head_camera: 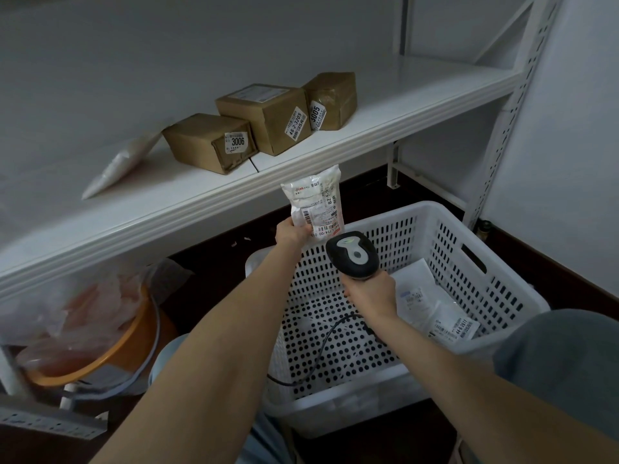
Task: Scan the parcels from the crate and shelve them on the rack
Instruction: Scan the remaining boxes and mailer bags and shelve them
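Note:
My left hand grips the lower edge of a small white bag parcel and holds it upright in front of the rack shelf. My right hand grips a black and grey barcode scanner, whose head points at the parcel's label from just below. Under both hands stands the white perforated crate, with white bag parcels lying in its right part. Three brown cardboard boxes with number stickers and a white bag sit on the shelf.
An orange basin with crumpled plastic bags stands under the shelf at the left. The scanner's black cable runs down across the crate. A white perforated rack post rises at the right, next to a white wall.

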The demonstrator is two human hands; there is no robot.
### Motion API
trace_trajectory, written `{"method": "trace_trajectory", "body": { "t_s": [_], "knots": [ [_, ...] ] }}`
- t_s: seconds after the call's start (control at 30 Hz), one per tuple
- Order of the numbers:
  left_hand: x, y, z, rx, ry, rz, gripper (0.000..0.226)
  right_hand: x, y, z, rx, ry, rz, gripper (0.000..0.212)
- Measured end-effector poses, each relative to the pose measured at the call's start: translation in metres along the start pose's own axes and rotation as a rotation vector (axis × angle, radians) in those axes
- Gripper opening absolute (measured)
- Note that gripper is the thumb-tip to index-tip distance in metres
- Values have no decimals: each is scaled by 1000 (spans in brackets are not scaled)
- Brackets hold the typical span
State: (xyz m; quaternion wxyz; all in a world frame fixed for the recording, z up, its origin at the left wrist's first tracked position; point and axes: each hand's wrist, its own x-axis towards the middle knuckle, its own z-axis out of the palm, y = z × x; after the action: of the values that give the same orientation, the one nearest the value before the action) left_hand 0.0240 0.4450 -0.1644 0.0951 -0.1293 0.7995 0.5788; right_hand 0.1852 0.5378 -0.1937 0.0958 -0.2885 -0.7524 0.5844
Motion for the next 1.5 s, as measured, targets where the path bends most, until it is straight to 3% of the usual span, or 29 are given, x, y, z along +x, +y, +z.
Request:
{"method": "trace_trajectory", "body": {
  "t_s": [0.4, 0.6, 0.67, 0.77, 0.93, 1.03, 1.2, 1.4, 1.5],
  "knots": [
    [-5, 2, -2, -34, -24, 5, 25, 0, -4, 0, -11, -20, -45, 16],
    [-6, 5, -5, -48, -52, 12, 15, -2, -7, -3, 36, -35, -64, 28],
    [-11, 11, -8, -57, -93, 41, 21, 1, -10, -5, 60, -23, -62, 37],
    [-19, 25, -18, -75, -170, 109, 30, 10, -22, -9, 92, 12, -70, 25],
    [-19, 65, -62, -263, -208, 174, 23, 25, -54, -11, 144, 36, -78, 16],
    [-20, 87, -97, -457, -171, 210, 22, 31, -73, -4, 142, 23, -114, 26],
    [-18, 108, -155, -768, -41, 295, 23, 34, -101, 19, 191, -27, -155, 17],
    [-5, 108, -199, -895, 304, 145, 27, 36, -111, 42, 218, -62, -166, 21],
    [7, 109, -211, -902, 445, 77, 20, 38, -109, 46, 211, -52, -159, 20]
  ]
}}
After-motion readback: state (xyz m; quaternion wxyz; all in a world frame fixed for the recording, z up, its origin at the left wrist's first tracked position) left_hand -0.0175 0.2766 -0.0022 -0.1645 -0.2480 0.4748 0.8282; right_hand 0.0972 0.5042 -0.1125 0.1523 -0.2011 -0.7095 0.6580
